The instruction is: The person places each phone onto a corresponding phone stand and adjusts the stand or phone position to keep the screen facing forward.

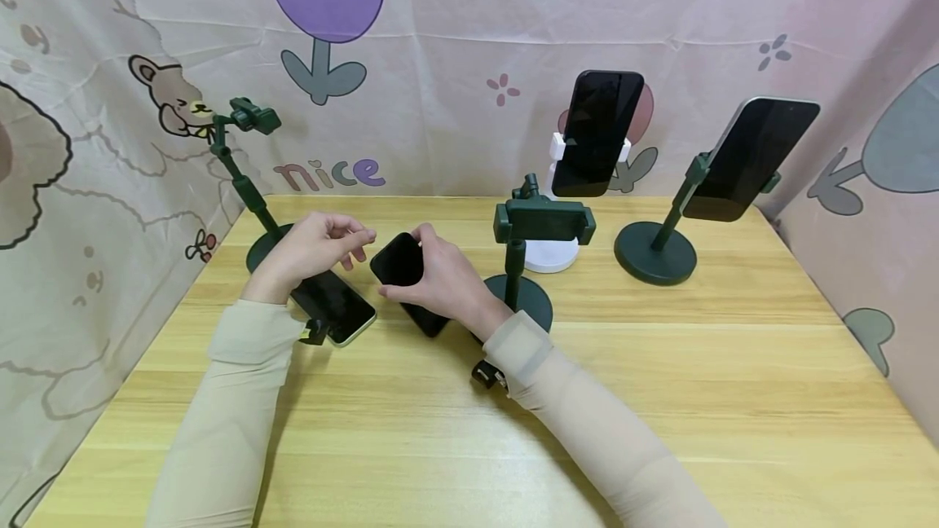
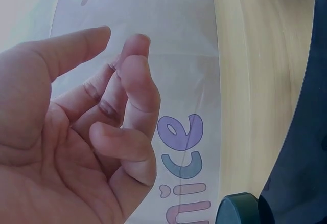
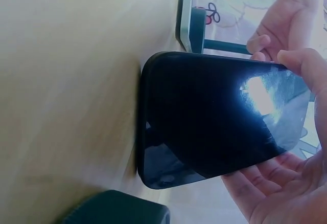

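Note:
My right hand (image 1: 449, 279) grips a black phone (image 1: 399, 261) by its two long edges, thumb on one side and fingers on the other. That phone leans with its screen showing, and its lower edge is at or close to the table in the right wrist view (image 3: 214, 116). Just left of it, my left hand (image 1: 315, 247) hovers with loosely bent fingers and nothing in them, as the left wrist view shows. Beneath the left wrist a second phone (image 1: 337, 304) lies screen up on the table. Behind this hand stands a green phone stand (image 1: 251, 195) with no phone in its clamp.
Right of my right hand stands another green phone stand (image 1: 546, 221) with an unfilled clamp. Behind it a white stand (image 1: 552, 257) holds a black phone (image 1: 597, 133). Farther right, a green stand (image 1: 655, 253) carries a phone (image 1: 748, 157). A printed cloth hangs behind the wooden table (image 1: 697, 398).

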### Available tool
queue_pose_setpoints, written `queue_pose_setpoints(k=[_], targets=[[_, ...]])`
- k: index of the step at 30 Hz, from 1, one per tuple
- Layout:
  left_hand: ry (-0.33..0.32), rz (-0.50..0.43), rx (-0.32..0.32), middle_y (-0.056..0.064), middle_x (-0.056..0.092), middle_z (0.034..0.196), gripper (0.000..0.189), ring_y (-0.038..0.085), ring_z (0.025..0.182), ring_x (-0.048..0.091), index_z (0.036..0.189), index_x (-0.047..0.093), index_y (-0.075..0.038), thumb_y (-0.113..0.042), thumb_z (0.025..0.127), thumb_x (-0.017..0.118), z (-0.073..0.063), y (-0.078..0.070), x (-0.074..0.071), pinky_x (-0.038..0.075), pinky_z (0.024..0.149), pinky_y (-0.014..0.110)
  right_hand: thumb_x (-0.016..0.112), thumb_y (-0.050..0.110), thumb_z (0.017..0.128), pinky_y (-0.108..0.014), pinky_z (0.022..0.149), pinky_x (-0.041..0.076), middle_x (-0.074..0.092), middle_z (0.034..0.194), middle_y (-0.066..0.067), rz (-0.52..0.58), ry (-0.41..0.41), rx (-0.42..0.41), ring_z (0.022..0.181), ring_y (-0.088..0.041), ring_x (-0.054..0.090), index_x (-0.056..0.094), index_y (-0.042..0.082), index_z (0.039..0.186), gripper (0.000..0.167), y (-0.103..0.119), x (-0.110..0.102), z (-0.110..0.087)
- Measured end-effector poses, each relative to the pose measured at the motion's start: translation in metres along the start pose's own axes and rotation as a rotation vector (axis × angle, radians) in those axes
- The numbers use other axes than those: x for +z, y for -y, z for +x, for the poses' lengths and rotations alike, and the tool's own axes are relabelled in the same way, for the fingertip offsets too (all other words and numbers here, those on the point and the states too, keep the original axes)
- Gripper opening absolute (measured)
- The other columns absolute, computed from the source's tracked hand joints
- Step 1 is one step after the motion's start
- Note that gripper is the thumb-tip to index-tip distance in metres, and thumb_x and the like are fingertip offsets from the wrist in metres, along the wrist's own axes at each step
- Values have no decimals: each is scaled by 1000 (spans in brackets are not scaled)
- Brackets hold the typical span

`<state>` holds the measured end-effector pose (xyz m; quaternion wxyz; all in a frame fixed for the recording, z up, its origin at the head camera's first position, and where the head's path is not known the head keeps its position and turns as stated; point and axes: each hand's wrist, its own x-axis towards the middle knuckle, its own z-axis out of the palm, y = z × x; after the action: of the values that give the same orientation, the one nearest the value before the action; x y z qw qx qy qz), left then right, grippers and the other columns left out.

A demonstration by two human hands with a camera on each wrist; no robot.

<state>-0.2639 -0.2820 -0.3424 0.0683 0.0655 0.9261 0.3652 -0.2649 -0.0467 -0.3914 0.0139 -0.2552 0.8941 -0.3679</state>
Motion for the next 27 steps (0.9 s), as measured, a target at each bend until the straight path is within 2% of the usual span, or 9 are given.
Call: queue_pose_setpoints(k=[8,15,22,27], targets=[[5,-11,-18,8,79,97,37,21,83,71,118,76,-8,-42,110,62,1,-2,0,51,85,36,89,51,85,-30,81,59,68,117,-10,65,-2,20,95,-20,67,42,10,142,84,-4,-2,-7],[-1,-5,-5,4,79,93,36,20,82,72,115,76,-9,-42,110,62,0,-2,0,51,87,36,90,48,84,-30,79,61,68,118,-10,117,-10,23,97,-20,69,41,11,140,83,-6,-6,-12],[4,-1,-5,-2,77,89,40,19,84,72,119,75,-7,-43,110,61,0,-2,0,51,83,35,90,45,84,-29,77,61,69,118,-10,128,8,24,97,-20,70,41,11,139,81,-5,-13,-17],[12,-1,-4,-3,77,89,38,19,86,71,119,75,-10,-45,109,62,0,-3,-1,51,78,32,90,45,85,-28,76,61,69,117,-10,118,25,21,96,-19,71,40,12,138,80,-5,-16,-21]])
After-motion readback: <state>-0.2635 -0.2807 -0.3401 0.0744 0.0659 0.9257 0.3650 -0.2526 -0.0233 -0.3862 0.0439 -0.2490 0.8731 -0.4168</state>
